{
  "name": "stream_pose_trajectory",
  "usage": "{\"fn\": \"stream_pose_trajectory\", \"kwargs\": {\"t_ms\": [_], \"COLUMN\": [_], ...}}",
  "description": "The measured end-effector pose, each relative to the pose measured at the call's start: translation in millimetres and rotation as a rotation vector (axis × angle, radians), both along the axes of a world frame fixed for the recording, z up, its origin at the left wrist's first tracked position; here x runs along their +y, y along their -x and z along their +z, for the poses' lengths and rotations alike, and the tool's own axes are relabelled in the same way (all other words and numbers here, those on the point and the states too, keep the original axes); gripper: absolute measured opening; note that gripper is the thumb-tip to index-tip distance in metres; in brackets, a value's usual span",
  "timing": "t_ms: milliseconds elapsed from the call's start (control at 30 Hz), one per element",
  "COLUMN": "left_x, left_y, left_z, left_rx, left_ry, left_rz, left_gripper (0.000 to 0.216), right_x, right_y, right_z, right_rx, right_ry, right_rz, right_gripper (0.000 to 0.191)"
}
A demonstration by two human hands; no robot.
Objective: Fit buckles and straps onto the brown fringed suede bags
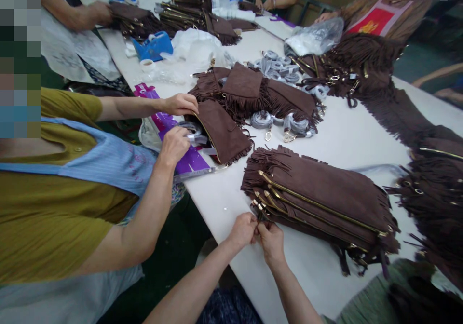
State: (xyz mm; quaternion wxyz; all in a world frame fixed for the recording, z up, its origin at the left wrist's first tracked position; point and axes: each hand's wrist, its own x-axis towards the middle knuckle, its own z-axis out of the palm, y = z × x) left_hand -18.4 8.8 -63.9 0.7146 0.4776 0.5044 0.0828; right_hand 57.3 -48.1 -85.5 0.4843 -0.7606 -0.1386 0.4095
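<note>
A stack of brown fringed bags (325, 184) with gold zips lies on the white table in front of me. At its near left corner, by the zip ends, my left hand (243, 228) and my right hand (271, 242) meet with fingers pinched together. Between the fingertips is a small dark piece, too small and too covered to name; it seems to reach toward the lowest zip end. Several gold zip ends (265, 196) stick out just above my hands.
At left, a co-worker in a blue apron (108, 157) handles a brown pouch (226, 128). Wrapped straps with clasps (262, 120) and more fringed bags (275, 92) lie beyond. Fringed bags (434, 184) crowd the right side. A blue holder (154, 47) stands farther back.
</note>
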Motion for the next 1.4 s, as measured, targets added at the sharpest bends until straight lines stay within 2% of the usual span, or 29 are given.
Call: {"fn": "stream_pose_trajectory", "kwargs": {"t_ms": [267, 400, 567, 967, 1100, 1233, 1400], "left_x": [-4.1, -0.7, 1.8, 0.2, 3.0, 10.5, 15.5], "left_y": [-2.0, 0.8, 5.2, 6.1, 7.8, 10.6, 8.1], "left_z": [0.6, 5.2, 7.6, 5.3, 8.5, 11.5, 11.3], "left_rx": [-0.007, -0.044, -0.074, -0.099, -0.108, -0.101, -0.076], "left_ry": [-0.032, 0.016, 0.087, 0.101, 0.109, 0.104, 0.079], "left_rz": [0.066, 0.092, 0.087, 0.126, 0.145, 0.189, 0.202], "left_gripper": [0.017, 0.023, 0.019, 0.017, 0.019, 0.017, 0.016], "right_x": [-0.4, -8.7, -18.3, -6.1, -11.6, -14.6, 3.1], "right_y": [0.7, 2.6, 4.5, 3.3, 1.8, -6.5, -7.0], "right_z": [-0.3, 1.3, 5.3, 21.6, 22.8, 22.4, 13.9], "right_rx": [-0.087, -0.114, -0.09, -0.024, -0.126, -0.352, -0.471], "right_ry": [0.039, 0.065, 0.064, 0.03, 0.064, 0.123, 0.238], "right_rz": [0.004, -0.011, -0.004, 0.029, 0.111, 0.138, 0.161], "right_gripper": [0.016, 0.017, 0.017, 0.033, 0.033, 0.028, 0.024]}}
